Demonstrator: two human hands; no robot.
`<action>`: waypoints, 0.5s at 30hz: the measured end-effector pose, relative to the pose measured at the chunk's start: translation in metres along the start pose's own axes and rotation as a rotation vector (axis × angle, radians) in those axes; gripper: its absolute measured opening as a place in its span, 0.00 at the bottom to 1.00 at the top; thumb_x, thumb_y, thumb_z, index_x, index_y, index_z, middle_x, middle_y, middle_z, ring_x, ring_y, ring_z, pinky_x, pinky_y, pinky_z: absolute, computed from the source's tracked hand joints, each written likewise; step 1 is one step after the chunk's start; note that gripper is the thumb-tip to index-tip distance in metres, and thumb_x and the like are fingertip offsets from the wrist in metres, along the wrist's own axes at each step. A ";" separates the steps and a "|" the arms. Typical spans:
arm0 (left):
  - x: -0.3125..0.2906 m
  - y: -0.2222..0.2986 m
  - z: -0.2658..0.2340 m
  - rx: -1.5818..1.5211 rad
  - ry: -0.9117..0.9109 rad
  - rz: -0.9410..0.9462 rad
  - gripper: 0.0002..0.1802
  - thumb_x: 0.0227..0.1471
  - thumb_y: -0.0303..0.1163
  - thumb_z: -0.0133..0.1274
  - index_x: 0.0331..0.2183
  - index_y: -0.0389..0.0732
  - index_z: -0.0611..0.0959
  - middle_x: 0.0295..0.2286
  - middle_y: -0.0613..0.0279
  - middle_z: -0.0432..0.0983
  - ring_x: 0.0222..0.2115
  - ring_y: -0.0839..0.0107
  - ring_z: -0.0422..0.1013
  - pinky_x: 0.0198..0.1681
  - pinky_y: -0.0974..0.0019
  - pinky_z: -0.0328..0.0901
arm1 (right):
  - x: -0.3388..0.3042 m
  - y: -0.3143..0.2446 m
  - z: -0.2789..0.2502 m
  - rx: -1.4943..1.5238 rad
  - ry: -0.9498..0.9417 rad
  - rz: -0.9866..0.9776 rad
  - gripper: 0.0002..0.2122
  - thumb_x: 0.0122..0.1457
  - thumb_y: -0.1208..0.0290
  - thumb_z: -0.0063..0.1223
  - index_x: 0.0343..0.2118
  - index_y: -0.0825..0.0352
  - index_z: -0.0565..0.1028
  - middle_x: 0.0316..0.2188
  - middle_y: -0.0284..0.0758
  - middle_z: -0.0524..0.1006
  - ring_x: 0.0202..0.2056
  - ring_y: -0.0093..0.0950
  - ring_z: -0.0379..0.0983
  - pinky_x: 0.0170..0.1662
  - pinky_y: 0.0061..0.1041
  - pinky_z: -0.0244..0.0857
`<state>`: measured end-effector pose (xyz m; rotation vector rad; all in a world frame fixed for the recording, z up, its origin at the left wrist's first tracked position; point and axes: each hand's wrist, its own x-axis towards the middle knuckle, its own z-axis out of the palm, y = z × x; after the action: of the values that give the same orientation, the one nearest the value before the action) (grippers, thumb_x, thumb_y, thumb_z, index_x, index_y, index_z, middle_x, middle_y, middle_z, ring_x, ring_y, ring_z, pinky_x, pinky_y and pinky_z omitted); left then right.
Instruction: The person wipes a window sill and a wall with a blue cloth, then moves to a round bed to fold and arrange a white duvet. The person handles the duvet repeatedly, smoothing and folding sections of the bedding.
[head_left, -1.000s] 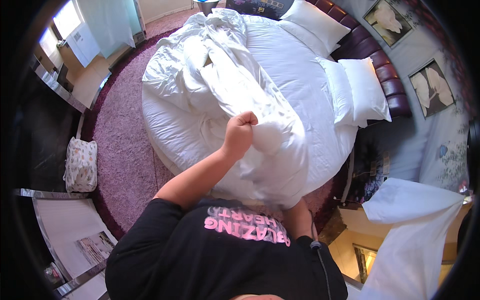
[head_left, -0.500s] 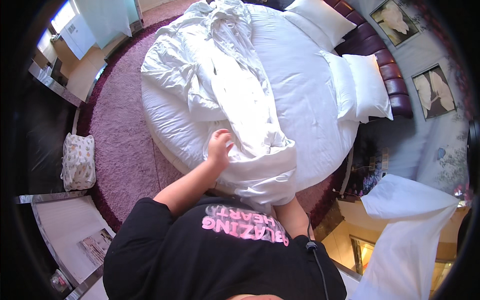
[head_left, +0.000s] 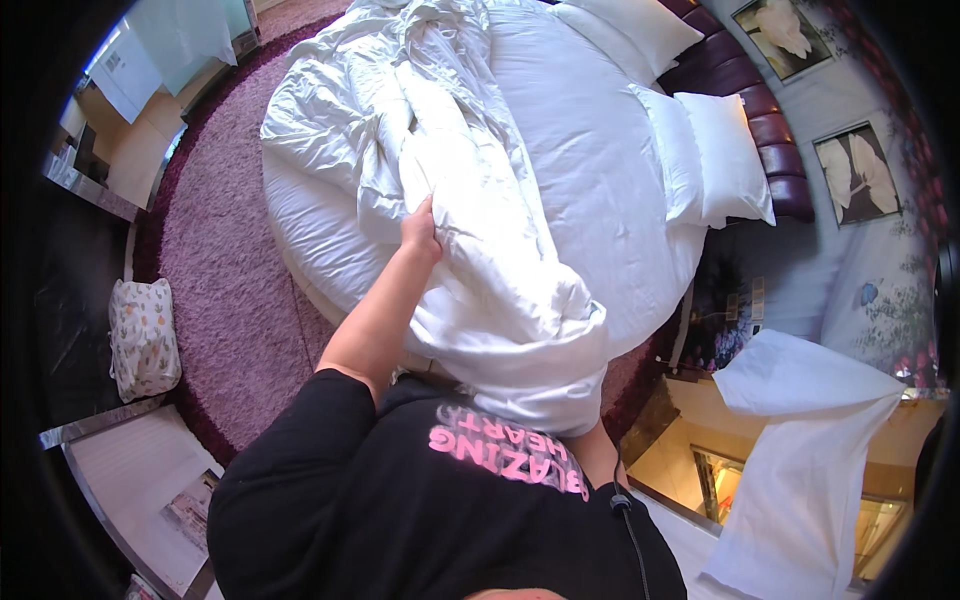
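A crumpled white duvet [head_left: 480, 220] runs lengthwise over the round bed [head_left: 590, 150], its near end bunched against my body. My left hand [head_left: 421, 232] reaches out to the duvet's left edge and is closed on the cloth there. My right forearm [head_left: 600, 456] goes under the bunched near end. The cloth hides my right hand, so its fingers do not show.
White pillows [head_left: 735, 160] lean at the dark red padded headboard [head_left: 780, 160]. A purple shaggy rug [head_left: 215, 230] surrounds the bed. On the left sits a patterned bundle [head_left: 145, 338]; at the lower right hangs a white cloth [head_left: 790, 470].
My left hand has moved forward along the duvet and closed on its edge; before, it was raised with bent fingers. The bunched near end has shifted slightly right and lower.
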<state>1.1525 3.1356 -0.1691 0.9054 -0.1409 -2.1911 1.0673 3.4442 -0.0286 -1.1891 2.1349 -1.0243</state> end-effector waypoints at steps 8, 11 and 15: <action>-0.250 0.056 0.101 1.487 -0.670 1.071 0.12 0.47 0.27 0.57 0.30 0.35 0.70 0.18 0.54 0.68 0.17 0.58 0.67 0.21 0.63 0.61 | 0.014 -0.010 0.004 0.017 0.016 -0.040 0.35 0.42 0.60 0.66 0.52 0.66 0.62 0.48 0.39 0.66 0.50 0.34 0.61 0.56 0.30 0.53; -0.254 0.028 0.097 1.434 -0.883 0.733 0.14 0.47 0.27 0.57 0.27 0.37 0.66 0.16 0.52 0.64 0.16 0.57 0.64 0.20 0.60 0.58 | 0.021 -0.014 -0.002 0.014 0.012 -0.072 0.35 0.42 0.59 0.66 0.53 0.66 0.62 0.48 0.39 0.66 0.51 0.33 0.61 0.56 0.30 0.53; -0.194 -0.034 0.008 1.758 -0.639 0.488 0.18 0.48 0.36 0.56 0.36 0.34 0.72 0.22 0.44 0.73 0.25 0.50 0.72 0.30 0.55 0.65 | 0.013 -0.010 -0.015 0.008 0.043 -0.067 0.36 0.42 0.59 0.67 0.53 0.66 0.61 0.49 0.39 0.66 0.52 0.33 0.61 0.57 0.30 0.53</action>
<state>1.2187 3.2906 -0.0660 0.6955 -2.4873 -1.3615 1.0553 3.4350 -0.0118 -1.2527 2.1347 -1.0952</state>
